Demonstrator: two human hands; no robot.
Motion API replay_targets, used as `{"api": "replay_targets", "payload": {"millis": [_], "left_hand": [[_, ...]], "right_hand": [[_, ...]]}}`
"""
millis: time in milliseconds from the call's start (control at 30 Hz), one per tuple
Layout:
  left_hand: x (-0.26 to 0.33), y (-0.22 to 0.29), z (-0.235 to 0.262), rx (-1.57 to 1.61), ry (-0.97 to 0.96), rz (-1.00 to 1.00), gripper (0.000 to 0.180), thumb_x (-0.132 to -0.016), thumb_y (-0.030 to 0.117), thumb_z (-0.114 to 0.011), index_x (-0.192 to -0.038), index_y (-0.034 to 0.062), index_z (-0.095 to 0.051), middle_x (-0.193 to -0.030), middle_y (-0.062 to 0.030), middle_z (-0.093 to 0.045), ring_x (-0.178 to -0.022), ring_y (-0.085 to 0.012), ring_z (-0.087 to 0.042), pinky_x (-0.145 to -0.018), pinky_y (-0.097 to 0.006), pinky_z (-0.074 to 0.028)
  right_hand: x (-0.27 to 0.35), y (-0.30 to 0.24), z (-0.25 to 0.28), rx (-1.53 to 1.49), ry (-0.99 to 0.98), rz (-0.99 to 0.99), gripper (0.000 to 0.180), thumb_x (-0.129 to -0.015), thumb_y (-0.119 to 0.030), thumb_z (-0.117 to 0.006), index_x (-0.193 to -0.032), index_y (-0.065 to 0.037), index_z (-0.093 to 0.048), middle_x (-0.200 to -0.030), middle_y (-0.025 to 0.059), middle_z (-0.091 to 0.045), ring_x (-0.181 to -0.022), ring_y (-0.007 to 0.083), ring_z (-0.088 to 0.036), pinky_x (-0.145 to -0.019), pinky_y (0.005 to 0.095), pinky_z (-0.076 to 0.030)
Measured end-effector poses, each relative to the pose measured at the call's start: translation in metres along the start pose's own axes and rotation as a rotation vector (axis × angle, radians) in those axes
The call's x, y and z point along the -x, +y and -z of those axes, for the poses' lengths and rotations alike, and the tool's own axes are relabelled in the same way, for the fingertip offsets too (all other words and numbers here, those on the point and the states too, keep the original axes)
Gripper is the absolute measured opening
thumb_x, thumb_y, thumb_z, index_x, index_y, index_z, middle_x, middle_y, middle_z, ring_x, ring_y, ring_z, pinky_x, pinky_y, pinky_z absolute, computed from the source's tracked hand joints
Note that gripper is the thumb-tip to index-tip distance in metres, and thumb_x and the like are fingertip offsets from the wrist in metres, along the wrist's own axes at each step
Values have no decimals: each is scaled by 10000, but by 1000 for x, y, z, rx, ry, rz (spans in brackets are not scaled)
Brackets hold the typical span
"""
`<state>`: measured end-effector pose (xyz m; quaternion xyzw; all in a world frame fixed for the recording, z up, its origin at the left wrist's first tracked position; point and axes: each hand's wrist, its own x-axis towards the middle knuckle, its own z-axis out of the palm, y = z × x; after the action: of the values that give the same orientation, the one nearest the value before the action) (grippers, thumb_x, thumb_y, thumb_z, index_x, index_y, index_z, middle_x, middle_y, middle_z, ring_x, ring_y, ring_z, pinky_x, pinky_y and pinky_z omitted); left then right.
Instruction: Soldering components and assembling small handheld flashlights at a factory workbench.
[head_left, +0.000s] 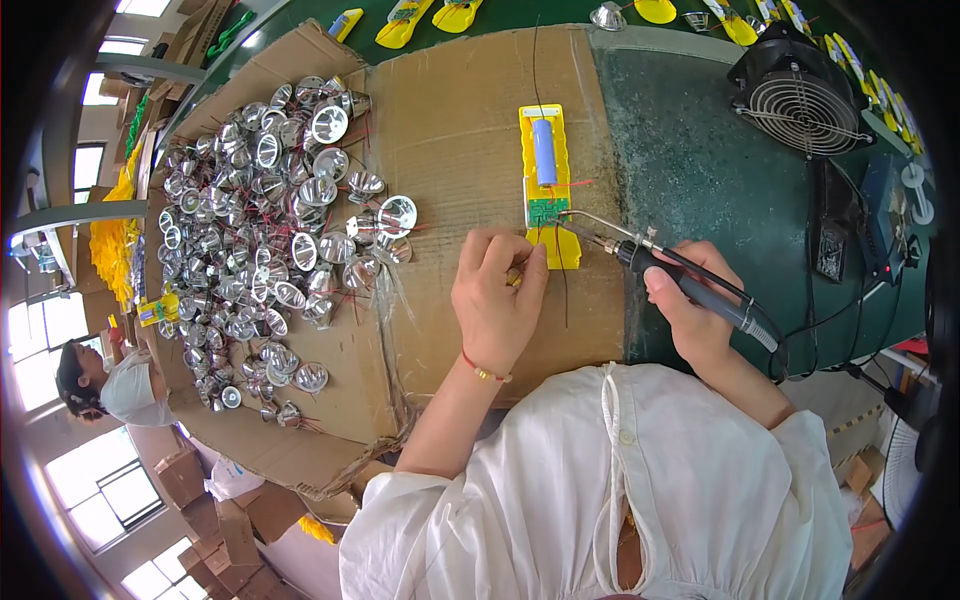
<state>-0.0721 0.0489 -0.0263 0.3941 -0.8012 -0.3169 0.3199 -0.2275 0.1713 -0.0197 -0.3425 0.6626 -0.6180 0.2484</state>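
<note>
Dozens of silver reflectors (304,248) lie left of the left hand (497,300), curled, its grip unclear, beside one yellow housing (562,165) on cardboard (460,130) with one blue cell (544,152) and one circuit board (543,209), the right hand (708,325) gripping one soldering iron (690,288).

Right hand (708,308)'s got a soldering iron (640,262), tip right by the green board (545,211) on a yellow casing (563,150). Left hand (497,292)'s kinda bunched up there too. Fan (800,112)'s toward the bench (690,170)'s far-right corner.
</note>
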Motion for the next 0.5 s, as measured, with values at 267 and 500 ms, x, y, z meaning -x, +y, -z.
{"api": "replay_targets", "payload": {"millis": [267,500], "left_hand": [[1,2,-1,-7,31,13,107,-753,23,-650,-754,21,-543,-804,-78,-544,-633,-193,-568,-551,-285,-472],[1,1,-2,10,38,28,104,-754,18,-647,-756,17,-543,-797,-79,-544,-621,-189,-559,-542,-280,-468]], "right_hand": [[-1,-2,-1,29,-59,55,156,-769,-87,-684,-829,5,-572,-644,10,-570,-563,33,-486,-502,191,-396],[4,1,3,-60,8,-53,168,-778,-102,-685,-852,2,-575,-656,5,-563,-576,31,-482,-510,184,-389]]}}
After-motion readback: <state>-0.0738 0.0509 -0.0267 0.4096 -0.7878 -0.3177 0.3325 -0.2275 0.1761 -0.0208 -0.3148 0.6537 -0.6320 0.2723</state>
